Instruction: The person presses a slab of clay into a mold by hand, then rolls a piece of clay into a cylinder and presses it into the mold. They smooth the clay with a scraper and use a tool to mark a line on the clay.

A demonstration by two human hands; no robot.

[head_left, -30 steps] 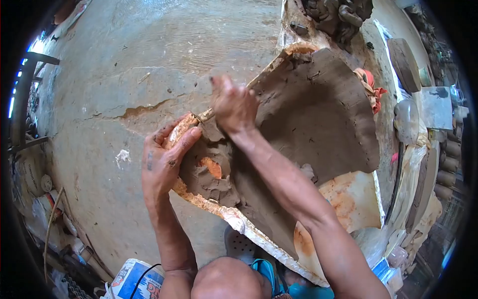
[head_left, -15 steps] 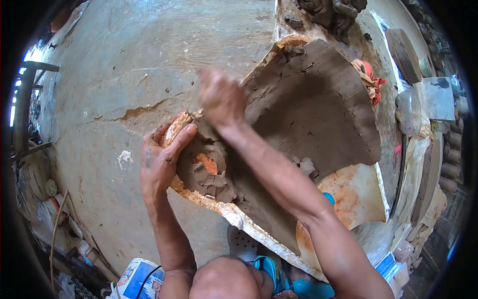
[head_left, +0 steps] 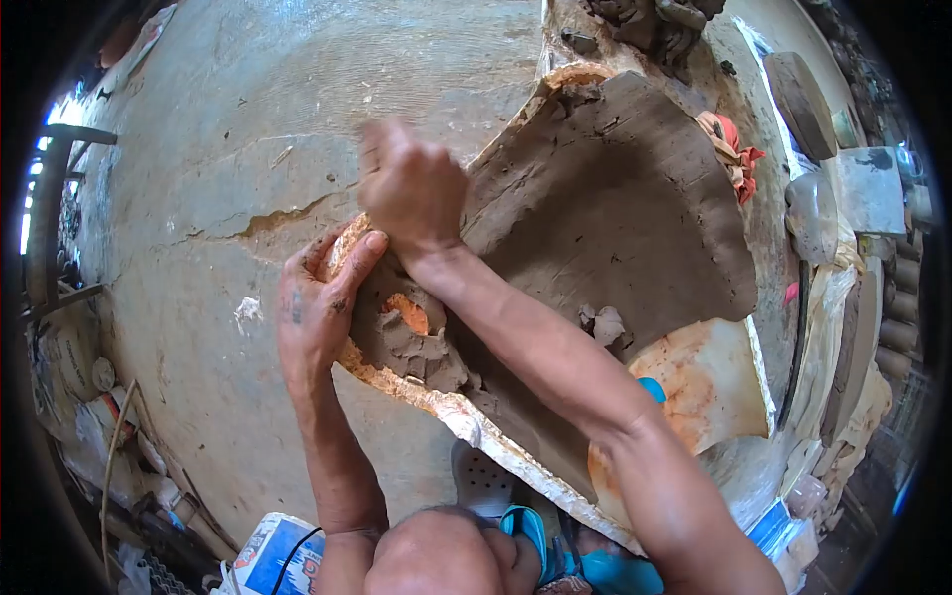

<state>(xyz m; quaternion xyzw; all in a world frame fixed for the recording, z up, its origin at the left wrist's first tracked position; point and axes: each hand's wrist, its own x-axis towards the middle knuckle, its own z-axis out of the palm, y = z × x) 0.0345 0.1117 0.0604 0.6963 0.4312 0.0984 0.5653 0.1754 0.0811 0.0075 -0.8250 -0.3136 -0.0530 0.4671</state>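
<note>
The wet clay (head_left: 615, 218) is seen spread as a thick slab inside the plaster mould (head_left: 466, 421), which lies on the concrete floor (head_left: 248, 119). The clay is judged soft, heavy and sticky: easily dented and easily torn if lifted by an edge, so it is best pressed from above and taken only in small pinches. At the mould's left end, rough lumps (head_left: 421, 352) are packed around a bare orange patch (head_left: 409, 312). The left hand (head_left: 317, 307) is laid flat on that left rim, fingers (head_left: 359, 260) apart and stretched, steadying it. The right hand (head_left: 412, 188) is pressed down just beyond, its fingers curled together. Whether clay is pinched beneath them cannot be told.
</note>
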